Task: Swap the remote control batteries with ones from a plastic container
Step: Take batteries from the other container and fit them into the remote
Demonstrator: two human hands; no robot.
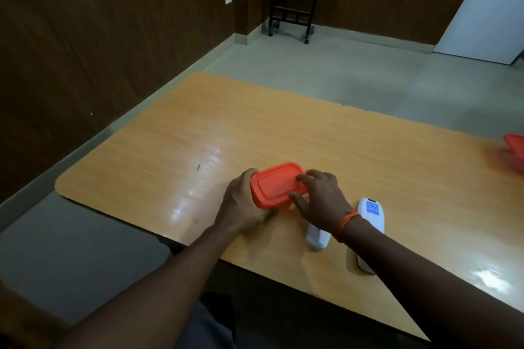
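A small plastic container with an orange lid (276, 185) sits on the wooden table (170, 150) near its front edge. My left hand (243, 204) grips its left side, thumb at the front corner. My right hand (320, 195) rests on the lid's right end, fingers curled over the edge. A white remote control (371, 211) lies just right of my right wrist, partly hidden by my forearm. A second white piece (317, 238), possibly its cover or another remote, lies under my wrist. What the container holds is hidden.
Another orange container (514, 147) shows at the table's far right edge, blurred. A dark side table on wheels (295, 0) stands against the wood-panelled back wall. A small dark mark (198, 168) is on the tabletop left of the container.
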